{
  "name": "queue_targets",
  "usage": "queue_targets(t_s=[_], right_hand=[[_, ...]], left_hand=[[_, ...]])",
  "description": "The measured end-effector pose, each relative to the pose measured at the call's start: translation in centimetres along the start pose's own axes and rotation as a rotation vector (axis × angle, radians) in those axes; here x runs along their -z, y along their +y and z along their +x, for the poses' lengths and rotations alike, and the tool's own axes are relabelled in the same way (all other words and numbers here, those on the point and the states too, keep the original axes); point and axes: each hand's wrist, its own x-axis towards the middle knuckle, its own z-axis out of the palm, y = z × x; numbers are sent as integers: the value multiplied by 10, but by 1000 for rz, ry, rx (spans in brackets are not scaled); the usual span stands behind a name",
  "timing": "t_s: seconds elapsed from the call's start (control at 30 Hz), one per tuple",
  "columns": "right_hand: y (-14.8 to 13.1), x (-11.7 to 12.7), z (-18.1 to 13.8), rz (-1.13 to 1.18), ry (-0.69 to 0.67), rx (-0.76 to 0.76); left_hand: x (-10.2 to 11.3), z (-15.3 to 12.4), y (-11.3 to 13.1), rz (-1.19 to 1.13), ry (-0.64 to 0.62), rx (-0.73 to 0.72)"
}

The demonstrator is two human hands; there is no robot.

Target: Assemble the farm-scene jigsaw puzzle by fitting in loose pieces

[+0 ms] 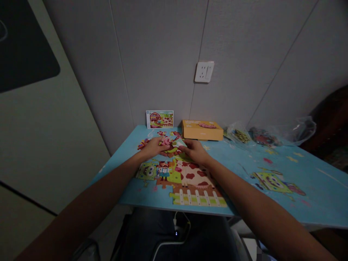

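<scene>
A partly joined jigsaw puzzle (pixel 194 175) lies on the blue table, showing a spotted cow, a white fence and a farmer figure. Just beyond its far edge, my left hand (pixel 153 148) is closed at the left side of a puzzle piece with a pink pig (pixel 165 140). My right hand (pixel 196 151) pinches a pale green and white puzzle piece (pixel 178 143) between thumb and fingers. The two hands are close together, with the pieces between them. Several loose colourful pieces (pixel 143 144) lie beside and behind my left hand, partly hidden by it.
A picture card (pixel 160 119) of the farm scene leans on the wall beside an orange box (pixel 202 130). Clear plastic bags (pixel 240 136) with contents lie to the right. The table (pixel 231 166) has printed cartoon figures. A white cable (pixel 170 243) hangs below its front edge.
</scene>
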Motion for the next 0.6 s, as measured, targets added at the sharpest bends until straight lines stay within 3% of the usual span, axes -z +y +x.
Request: queue_targets(t_s=[0.17,0.3,0.47,0.6], right_hand=[[-3,2,0,99,106,-81],[-11,5,-2,208,18,-79],[-12,-1,-1,333,-35,-57],[-6,-3,1,334,42,-79]], left_hand=[[5,5,-1,62,47,-54],[7,3,0,37,11,-95],[2,-4,5,-109,-91,4],[3,-2,5,-200,-38,63]])
